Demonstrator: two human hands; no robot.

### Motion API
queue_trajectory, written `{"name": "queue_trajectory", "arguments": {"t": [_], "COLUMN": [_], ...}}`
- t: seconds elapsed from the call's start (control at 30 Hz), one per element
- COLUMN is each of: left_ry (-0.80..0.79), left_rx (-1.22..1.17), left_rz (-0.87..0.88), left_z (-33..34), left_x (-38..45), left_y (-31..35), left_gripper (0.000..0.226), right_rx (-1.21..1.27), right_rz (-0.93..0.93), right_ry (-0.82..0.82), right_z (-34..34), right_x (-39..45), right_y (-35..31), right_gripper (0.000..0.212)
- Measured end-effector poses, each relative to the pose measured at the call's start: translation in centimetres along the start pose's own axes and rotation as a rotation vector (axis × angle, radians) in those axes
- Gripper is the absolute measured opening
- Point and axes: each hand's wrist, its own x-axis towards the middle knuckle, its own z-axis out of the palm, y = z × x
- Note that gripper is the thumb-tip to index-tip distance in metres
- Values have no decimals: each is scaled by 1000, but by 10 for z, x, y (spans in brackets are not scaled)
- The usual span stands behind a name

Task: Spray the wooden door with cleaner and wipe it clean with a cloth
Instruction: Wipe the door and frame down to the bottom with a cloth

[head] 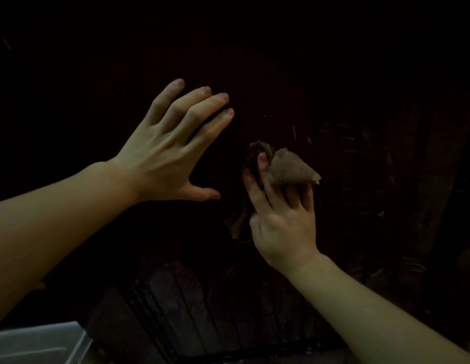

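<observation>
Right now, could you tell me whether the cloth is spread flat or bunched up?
Bunched up: the cloth is crumpled under the right hand, one corner sticking up past the fingers.

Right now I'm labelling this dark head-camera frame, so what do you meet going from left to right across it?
Pale plastic bin at the lower left corner → left hand, fingers spread on the wooden door → brown cloth, under the fingers of the right hand.

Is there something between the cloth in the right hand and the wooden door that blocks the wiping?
Nothing visible does. The right hand presses the cloth toward the dark wooden door, and the left hand is spread apart to its left, off the cloth.
</observation>
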Motion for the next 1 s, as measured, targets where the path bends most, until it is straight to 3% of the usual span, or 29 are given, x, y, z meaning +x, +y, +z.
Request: {"name": "queue_trajectory", "arguments": {"t": [0.2,0.37,0.6,0.8,1.0], "left_ry": [22,59,100,105,114], "left_rx": [10,-9,-49,-43,-47], "left_rz": [1,0,39,58,71], "left_z": [3,2,2,2,3], "left_x": [1,7,25,31,39], "left_y": [1,3,11,14,22], "left_gripper": [106,99,88,83,82], "right_rx": [-4,-73,17,-115,-36], "right_rz": [83,70,144,185,229], "right_ry": [107,38,107,39,108], "right_z": [0,11,-10,6,-12], "right_x": [23,-21,45,-21,39], "right_y": [3,12,-2,15,8], "right_gripper": [57,66,60,67,61]}}
